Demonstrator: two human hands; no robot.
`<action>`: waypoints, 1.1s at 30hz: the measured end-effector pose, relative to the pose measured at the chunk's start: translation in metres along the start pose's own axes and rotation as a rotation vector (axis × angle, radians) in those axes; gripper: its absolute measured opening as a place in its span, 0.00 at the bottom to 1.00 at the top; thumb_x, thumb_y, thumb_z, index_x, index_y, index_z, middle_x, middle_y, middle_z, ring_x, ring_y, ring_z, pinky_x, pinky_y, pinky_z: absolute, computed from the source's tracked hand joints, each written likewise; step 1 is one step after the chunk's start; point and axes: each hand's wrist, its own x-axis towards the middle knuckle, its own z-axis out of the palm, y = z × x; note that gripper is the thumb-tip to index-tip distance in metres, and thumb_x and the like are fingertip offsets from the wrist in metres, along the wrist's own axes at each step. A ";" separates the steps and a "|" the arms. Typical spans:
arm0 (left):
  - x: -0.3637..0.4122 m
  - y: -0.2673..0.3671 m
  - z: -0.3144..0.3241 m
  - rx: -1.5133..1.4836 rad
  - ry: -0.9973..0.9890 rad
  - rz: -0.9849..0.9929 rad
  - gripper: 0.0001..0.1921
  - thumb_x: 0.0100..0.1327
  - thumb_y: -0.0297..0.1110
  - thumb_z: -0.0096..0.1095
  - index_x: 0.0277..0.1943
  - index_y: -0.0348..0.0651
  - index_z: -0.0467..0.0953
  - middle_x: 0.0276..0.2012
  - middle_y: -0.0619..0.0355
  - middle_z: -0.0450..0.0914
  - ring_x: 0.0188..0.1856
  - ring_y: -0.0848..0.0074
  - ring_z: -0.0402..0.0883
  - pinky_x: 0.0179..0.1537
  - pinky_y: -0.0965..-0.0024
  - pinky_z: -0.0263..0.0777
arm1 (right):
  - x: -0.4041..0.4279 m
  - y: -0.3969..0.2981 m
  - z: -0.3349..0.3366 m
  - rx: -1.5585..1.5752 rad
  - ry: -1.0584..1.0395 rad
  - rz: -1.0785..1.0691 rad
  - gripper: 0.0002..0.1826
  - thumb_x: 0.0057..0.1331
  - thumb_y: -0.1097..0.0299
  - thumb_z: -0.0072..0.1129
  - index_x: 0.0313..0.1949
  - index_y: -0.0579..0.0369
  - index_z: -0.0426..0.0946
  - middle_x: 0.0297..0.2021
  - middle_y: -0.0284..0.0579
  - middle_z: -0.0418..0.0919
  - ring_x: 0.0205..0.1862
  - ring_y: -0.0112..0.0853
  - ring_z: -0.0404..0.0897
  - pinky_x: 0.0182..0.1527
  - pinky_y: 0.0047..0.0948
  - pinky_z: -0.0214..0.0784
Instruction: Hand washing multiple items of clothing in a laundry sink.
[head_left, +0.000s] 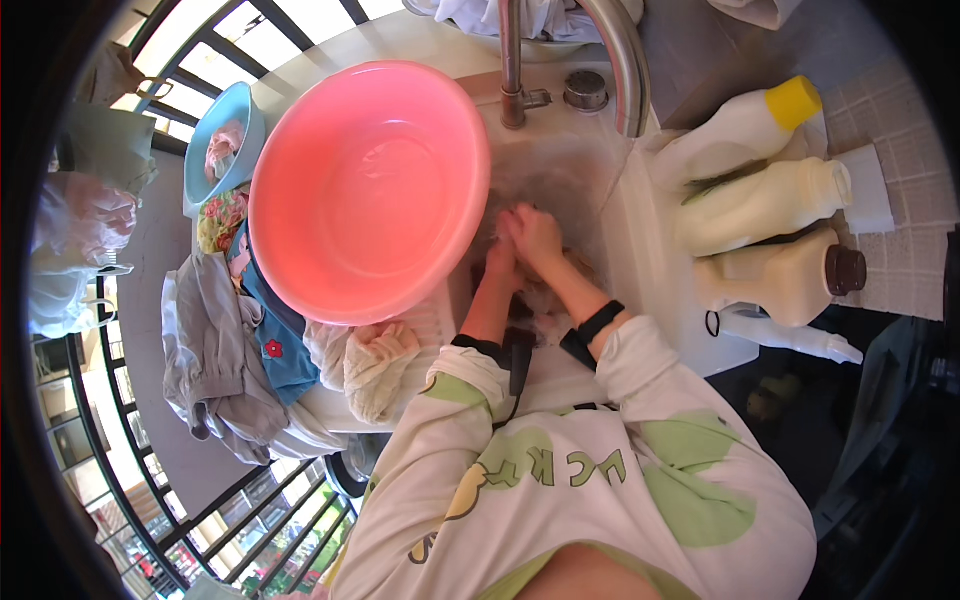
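My left hand (502, 259) and my right hand (535, 238) are together over the basin of a white laundry sink (634, 232), fingers bent and touching. Blur around them hides whether any cloth is pinched between the fingers. Dark and brownish wet fabric (576, 264) shows in the basin beneath my wrists, partly covered by them. Just left of my hands, a large pink plastic basin (367, 195) rests tilted across the sink's side and washboard (439, 315); no water shows inside it. A curved metal faucet (626, 67) arches over the far end of the sink.
Several bottles line the right side, among them a white bottle with a yellow cap (720, 139) and a beige jug (772, 274). Grey trousers (217, 360), a blue garment (289, 360) and cream cloth (379, 371) lie at left, near a small blue basin (251, 135). Laundry fills a container (544, 51) behind the faucet.
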 end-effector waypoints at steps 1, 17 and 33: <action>-0.011 0.010 0.016 -0.209 0.044 -0.086 0.23 0.62 0.45 0.48 0.55 0.41 0.64 0.50 0.54 0.69 0.50 0.68 0.70 0.49 0.66 0.66 | 0.009 0.013 -0.004 -0.001 0.016 0.015 0.16 0.58 0.60 0.53 0.35 0.64 0.72 0.25 0.55 0.76 0.32 0.49 0.76 0.37 0.36 0.68; -0.064 0.045 0.052 2.042 -0.064 0.668 0.30 0.53 0.39 0.57 0.60 0.49 0.58 0.62 0.41 0.50 0.63 0.50 0.52 0.58 0.54 0.54 | 0.006 0.069 -0.033 -0.163 -0.455 0.248 0.35 0.48 0.61 0.60 0.54 0.61 0.60 0.41 0.58 0.74 0.45 0.48 0.73 0.47 0.38 0.66; -0.017 0.012 0.042 1.616 0.222 -0.003 0.45 0.54 0.66 0.42 0.66 0.46 0.38 0.60 0.31 0.48 0.60 0.48 0.57 0.57 0.59 0.56 | -0.018 0.092 -0.002 -0.129 -0.065 0.574 0.27 0.53 0.61 0.54 0.53 0.55 0.64 0.45 0.57 0.71 0.48 0.49 0.71 0.49 0.41 0.63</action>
